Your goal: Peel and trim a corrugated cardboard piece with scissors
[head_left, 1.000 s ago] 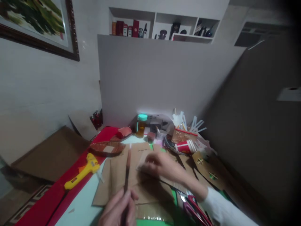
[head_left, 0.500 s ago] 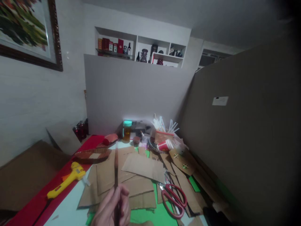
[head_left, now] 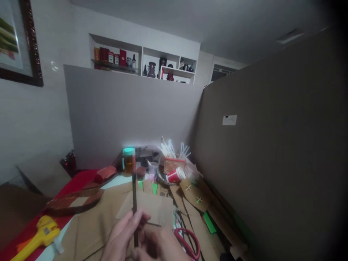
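Observation:
Upright in front of me stands a thin dark brown strip (head_left: pixel 135 194), seen almost edge-on, so I cannot tell how wide it is. My left hand (head_left: pixel 121 233) is closed round its middle, thumb and fingers pressed together. My right hand (head_left: pixel 165 243) is curled in close on the right, with its fingertips at the strip's lower end; it is partly blurred and cut off by the bottom edge. Behind both hands lie flat cardboard pieces (head_left: pixel 89 224) and a paler cardboard sheet (head_left: pixel 154 206). Red-handled scissors (head_left: pixel 194 237) rest to the right of my right hand.
A yellow glue gun (head_left: pixel 43 232) lies at the left on red cloth. Further back are a brown taped piece (head_left: pixel 76 201), a teal-lidded jar (head_left: pixel 128 165), a red paper cup (head_left: pixel 174 175) and a box of white sticks (head_left: pixel 174 165). A grey panel (head_left: pixel 130 116) closes off the back.
My right hand has come up from the bottom edge to the strip's lower end beside my left hand. My view has turned right, so the scene sits further left and a little lower.

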`<control>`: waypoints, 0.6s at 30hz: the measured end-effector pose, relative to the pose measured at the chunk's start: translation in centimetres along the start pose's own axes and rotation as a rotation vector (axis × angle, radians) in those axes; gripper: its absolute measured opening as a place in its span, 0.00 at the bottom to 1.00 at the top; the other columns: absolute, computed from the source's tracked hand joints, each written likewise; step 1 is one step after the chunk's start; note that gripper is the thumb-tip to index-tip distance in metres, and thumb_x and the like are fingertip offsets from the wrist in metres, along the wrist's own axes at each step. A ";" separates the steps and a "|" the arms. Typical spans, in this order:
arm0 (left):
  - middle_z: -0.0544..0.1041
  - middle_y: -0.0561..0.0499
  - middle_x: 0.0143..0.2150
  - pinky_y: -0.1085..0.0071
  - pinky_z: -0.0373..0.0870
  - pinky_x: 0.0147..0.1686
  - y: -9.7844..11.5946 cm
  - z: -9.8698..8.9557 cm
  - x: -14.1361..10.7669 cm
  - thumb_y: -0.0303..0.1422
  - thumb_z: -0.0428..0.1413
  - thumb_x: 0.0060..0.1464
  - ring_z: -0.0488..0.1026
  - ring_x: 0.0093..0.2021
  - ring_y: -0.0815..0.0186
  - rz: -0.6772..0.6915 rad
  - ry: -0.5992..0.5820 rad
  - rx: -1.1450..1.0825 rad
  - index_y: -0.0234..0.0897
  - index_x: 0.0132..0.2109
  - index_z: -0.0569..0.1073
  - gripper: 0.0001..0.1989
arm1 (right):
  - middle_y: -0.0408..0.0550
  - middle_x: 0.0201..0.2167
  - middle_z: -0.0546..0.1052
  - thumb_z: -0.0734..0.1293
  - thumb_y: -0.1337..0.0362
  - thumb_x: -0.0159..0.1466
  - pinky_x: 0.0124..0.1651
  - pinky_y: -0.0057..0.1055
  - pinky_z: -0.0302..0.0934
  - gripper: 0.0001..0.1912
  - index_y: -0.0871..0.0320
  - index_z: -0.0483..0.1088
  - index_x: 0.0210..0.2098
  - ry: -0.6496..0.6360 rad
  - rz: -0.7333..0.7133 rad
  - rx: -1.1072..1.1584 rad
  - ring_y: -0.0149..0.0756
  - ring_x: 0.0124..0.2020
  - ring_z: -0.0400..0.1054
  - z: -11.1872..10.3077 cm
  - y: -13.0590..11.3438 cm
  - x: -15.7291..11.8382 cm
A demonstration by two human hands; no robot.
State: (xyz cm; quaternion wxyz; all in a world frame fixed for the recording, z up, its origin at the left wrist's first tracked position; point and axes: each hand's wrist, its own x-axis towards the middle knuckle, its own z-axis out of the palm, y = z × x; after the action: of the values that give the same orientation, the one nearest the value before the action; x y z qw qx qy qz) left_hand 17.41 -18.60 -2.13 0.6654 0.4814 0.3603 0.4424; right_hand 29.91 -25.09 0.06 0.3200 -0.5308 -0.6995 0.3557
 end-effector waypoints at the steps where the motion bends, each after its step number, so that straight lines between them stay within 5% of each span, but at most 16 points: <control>1: 0.73 0.52 0.26 0.75 0.66 0.27 0.3 0.4 1.0 0.56 0.65 0.40 0.69 0.28 0.66 0.029 -0.014 0.053 0.35 0.29 0.78 0.26 | 0.38 0.24 0.69 0.65 0.64 0.66 0.25 0.21 0.57 0.08 0.61 0.69 0.31 0.004 0.020 -0.031 0.24 0.24 0.64 -1.0 0.1 0.7; 6: 0.66 0.58 0.22 0.77 0.57 0.23 2.3 2.5 6.9 0.50 0.62 0.49 0.62 0.23 0.71 0.139 -0.077 0.119 0.35 0.30 0.75 0.20 | 0.39 0.26 0.73 0.60 0.61 0.70 0.30 0.26 0.64 0.12 0.60 0.70 0.34 0.096 0.079 -0.317 0.26 0.24 0.68 -9.0 2.4 4.5; 12: 0.69 0.57 0.26 0.74 0.63 0.22 3.8 4.3 15.1 0.40 0.55 0.62 0.64 0.22 0.72 0.228 -0.099 0.198 0.34 0.35 0.72 0.13 | 0.48 0.43 0.76 0.66 0.59 0.68 0.46 0.40 0.69 0.11 0.60 0.72 0.44 0.296 0.213 -0.752 0.37 0.42 0.73 -20.9 8.3 10.0; 15: 0.72 0.55 0.29 0.73 0.67 0.23 4.5 4.9 19.0 0.39 0.54 0.63 0.67 0.23 0.72 0.230 -0.069 0.230 0.33 0.38 0.73 0.12 | 0.49 0.45 0.76 0.66 0.60 0.68 0.47 0.41 0.69 0.12 0.60 0.71 0.46 0.305 0.221 -0.884 0.38 0.44 0.73 -23.6 10.6 12.2; 18: 0.75 0.51 0.36 0.69 0.73 0.29 4.9 5.5 22.3 0.39 0.54 0.63 0.73 0.30 0.68 0.242 -0.026 0.255 0.33 0.43 0.73 0.12 | 0.50 0.47 0.75 0.66 0.60 0.68 0.48 0.42 0.69 0.12 0.60 0.71 0.47 0.285 0.212 -0.979 0.39 0.45 0.72 -24.2 12.3 14.2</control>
State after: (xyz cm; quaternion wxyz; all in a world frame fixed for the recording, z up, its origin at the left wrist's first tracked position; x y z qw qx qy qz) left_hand 28.94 1.19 2.87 0.5455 0.6074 0.3442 0.4637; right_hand 52.95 -5.27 3.88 0.0884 -0.7294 -0.6758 -0.0584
